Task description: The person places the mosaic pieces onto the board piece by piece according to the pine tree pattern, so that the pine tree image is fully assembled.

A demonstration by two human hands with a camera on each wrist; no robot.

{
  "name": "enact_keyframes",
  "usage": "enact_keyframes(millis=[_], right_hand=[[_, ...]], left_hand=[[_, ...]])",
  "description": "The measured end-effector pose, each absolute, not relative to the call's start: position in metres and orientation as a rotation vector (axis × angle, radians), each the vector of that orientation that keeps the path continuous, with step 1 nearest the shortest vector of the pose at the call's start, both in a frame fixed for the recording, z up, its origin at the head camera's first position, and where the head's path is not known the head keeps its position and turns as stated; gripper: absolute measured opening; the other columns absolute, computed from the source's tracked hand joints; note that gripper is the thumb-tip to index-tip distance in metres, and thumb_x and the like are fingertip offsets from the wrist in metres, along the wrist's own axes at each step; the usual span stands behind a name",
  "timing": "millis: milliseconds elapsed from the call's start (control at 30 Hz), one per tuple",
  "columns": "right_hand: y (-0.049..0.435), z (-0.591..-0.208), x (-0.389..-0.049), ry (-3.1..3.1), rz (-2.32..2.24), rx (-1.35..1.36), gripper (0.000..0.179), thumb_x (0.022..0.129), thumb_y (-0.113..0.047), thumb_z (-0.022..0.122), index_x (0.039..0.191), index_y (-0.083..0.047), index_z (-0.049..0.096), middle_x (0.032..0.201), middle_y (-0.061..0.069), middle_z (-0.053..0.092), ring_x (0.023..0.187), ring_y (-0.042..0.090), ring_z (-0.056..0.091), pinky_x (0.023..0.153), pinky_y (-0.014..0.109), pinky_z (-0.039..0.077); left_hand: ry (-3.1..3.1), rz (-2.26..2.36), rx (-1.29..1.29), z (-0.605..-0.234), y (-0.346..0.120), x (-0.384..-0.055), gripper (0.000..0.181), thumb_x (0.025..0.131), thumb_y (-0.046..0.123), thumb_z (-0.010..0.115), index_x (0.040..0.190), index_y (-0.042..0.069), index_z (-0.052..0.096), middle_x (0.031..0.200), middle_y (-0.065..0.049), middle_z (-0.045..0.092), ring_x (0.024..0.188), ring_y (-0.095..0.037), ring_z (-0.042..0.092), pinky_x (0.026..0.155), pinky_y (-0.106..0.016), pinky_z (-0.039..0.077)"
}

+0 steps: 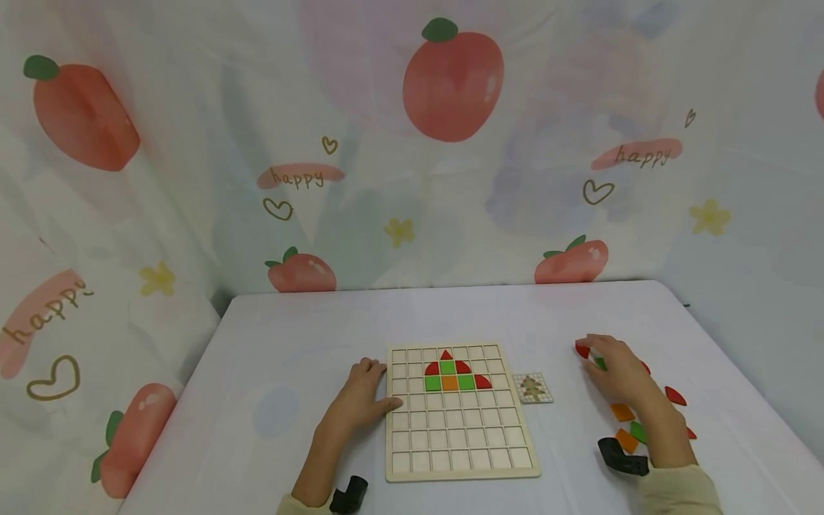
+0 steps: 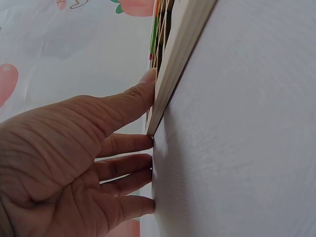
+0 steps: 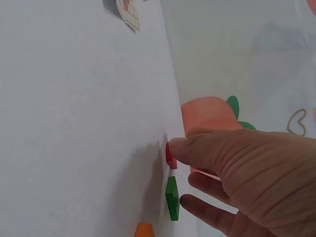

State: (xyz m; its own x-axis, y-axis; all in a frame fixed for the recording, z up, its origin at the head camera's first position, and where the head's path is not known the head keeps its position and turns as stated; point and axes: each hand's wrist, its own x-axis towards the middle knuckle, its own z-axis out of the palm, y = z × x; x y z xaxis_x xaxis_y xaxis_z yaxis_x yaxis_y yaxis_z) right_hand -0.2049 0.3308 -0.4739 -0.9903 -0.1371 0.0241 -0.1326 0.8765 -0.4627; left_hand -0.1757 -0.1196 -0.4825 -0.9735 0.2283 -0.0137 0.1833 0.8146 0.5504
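A wooden grid board (image 1: 460,438) lies on the table, with several red, green and orange tiles set in its upper cells. My left hand (image 1: 352,402) rests at the board's left edge, thumb on the rim and fingers extended on the tabletop. At the right, my right hand (image 1: 616,373) pinches a red curved tile (image 3: 171,157) between thumb and fingertips, low at the table surface. Just beside it, a green square tile (image 3: 172,198) stays on the table, partly under the fingers in the head view.
A small pattern card (image 1: 533,388) lies right of the board. Around my right forearm are loose tiles, including an orange tile (image 1: 621,413), another orange tile (image 1: 626,440) and a red tile (image 1: 675,396). A fruit-printed curtain (image 1: 450,214) hangs behind the table.
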Motion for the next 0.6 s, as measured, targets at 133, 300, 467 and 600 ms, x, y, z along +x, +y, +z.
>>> enact_keyframes(millis=[133,300,467,600], right_hand=[[0.3289,-0.4764,-0.2044,3.051,-0.726,-0.249,0.039,0.095,-0.004,0.067,0.132,0.007,0.061,0.137,0.036,0.052,0.125,0.056,0.044,0.101,0.073,0.039],[0.3282,-0.4753,-0.2045,3.049,-0.729,-0.198,0.040,0.092,-0.009,0.073,0.129,0.006,0.063,0.120,0.030,0.063,0.111,0.049,0.054,0.095,0.068,0.047],[0.3256,-0.4756,-0.2050,3.038,-0.745,-0.144,0.046,0.090,-0.015,0.077,0.129,0.004,0.063,0.109,0.023,0.067,0.101,0.041,0.058,0.089,0.063,0.052],[0.3234,-0.4760,-0.2051,3.071,-0.738,-0.187,0.047,0.089,-0.015,0.076,0.130,0.004,0.063,0.120,0.030,0.062,0.110,0.046,0.053,0.094,0.067,0.048]], left_hand=[[2.920,0.864,0.326,-0.4836,-0.1198,-0.1763,0.069,0.085,0.028,0.085,0.137,-0.007,0.056,0.132,-0.022,0.054,0.129,-0.039,0.049,0.105,-0.051,0.049],[2.925,0.865,0.319,-0.4838,-0.1199,-0.1766,0.069,0.085,0.028,0.086,0.137,-0.007,0.056,0.131,-0.022,0.055,0.129,-0.039,0.049,0.105,-0.051,0.049],[2.922,0.870,0.320,-0.4837,-0.1202,-0.1765,0.069,0.084,0.028,0.086,0.137,-0.007,0.057,0.131,-0.023,0.055,0.128,-0.039,0.050,0.105,-0.052,0.049],[2.920,0.876,0.324,-0.4832,-0.1200,-0.1763,0.070,0.084,0.028,0.086,0.137,-0.007,0.057,0.130,-0.023,0.055,0.127,-0.039,0.050,0.104,-0.052,0.049]])
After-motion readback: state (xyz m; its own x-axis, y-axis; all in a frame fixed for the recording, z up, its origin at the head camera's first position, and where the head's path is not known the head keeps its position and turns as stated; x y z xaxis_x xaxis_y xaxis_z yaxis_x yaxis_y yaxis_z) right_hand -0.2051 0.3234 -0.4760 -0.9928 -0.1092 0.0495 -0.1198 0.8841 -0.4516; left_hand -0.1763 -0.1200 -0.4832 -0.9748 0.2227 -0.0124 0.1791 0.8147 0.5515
